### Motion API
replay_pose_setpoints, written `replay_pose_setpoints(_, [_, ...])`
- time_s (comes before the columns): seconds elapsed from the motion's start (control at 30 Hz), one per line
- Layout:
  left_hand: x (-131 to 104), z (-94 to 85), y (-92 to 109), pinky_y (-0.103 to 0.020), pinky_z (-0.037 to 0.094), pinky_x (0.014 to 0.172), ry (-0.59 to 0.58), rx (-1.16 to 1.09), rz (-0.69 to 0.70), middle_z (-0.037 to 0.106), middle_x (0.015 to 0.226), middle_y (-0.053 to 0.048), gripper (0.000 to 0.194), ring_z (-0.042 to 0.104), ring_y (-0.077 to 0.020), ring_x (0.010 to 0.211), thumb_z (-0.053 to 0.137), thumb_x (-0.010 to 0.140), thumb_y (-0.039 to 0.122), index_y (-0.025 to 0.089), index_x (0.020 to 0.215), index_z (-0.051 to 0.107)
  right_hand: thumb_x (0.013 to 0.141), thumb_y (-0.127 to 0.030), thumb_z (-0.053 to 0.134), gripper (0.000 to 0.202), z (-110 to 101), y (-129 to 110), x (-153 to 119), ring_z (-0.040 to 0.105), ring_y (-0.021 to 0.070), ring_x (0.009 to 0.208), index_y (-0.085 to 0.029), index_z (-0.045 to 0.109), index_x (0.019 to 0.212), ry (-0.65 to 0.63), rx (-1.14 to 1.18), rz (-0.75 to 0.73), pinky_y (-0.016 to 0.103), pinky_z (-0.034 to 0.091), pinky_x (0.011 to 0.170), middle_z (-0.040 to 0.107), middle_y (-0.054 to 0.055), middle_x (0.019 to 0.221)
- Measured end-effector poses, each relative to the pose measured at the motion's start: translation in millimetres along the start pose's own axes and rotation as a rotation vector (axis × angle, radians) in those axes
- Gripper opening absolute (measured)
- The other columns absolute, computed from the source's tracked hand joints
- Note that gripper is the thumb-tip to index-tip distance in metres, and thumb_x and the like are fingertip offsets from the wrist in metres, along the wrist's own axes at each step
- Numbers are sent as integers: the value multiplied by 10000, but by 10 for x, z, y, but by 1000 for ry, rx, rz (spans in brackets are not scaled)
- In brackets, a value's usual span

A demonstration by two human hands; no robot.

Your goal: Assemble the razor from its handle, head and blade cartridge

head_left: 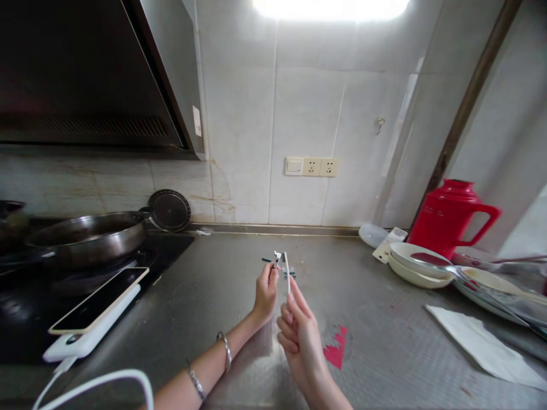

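Note:
Over the middle of the steel counter [231, 273], my left hand [265, 293] is closed in a pinch on a small silver metal piece [277, 260], whose exact kind is too small to tell. My right hand [301, 336] grips a slim white toothbrush-like stick [287, 274] pointing upward, its greyish tip close beside the silver piece. Whether the two touch, I cannot tell. Several small dark green strips [289, 274] lie just behind the hands. Another dark strip [266, 259] shows left of the silver piece; whether it is held or lying is unclear.
At left are a steel pan [92, 239] on the black stove, a phone [100, 299] on a white power bank [92, 327], and a white cable [111, 374]. Right stand a red thermos jug [444, 219], stacked bowls [416, 273] and a white napkin [482, 344]. A torn pink scrap [336, 350] lies nearby.

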State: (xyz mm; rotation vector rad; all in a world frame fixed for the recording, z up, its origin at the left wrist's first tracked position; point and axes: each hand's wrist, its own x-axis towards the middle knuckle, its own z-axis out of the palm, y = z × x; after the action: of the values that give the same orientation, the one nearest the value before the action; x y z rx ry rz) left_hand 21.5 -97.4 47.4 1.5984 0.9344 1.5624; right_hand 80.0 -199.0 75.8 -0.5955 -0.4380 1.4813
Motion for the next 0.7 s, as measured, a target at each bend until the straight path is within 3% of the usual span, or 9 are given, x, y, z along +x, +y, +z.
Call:
replay_pose_setpoints(0.1, [20,-9,-31,-215,351,580,20,10,-4,475,644,25,238,443,-120,594,371,878,381,191,812,499,693,-366,691,746,-4,84,-20,157,8,340,-270,355,1352,15,0,34,125,65,325,334,-120,493])
replay_pose_setpoints(0.27, [24,3,-44,-222,370,609,1,-2,13,507,669,16,233,472,-126,620,382,874,388,191,840,502,703,-346,678,721,58,84,47,162,8,335,-299,357,1347,24,36,-29,124,82,328,314,-124,500])
replay_pose_setpoints(0.43, [46,-12,-37,-215,354,582,63,11,6,479,651,24,219,445,-120,602,390,870,378,195,809,494,712,-379,667,720,90,177,-13,158,11,334,-297,349,1353,27,27,30,125,75,327,302,-124,496])
replay_pose_setpoints(0.7, [76,-23,-40,-210,349,559,60,-41,-3,453,615,30,268,430,-110,579,424,844,438,193,753,486,704,-335,669,701,109,169,80,157,8,332,-297,366,1336,-6,49,7,124,81,324,306,-126,501])
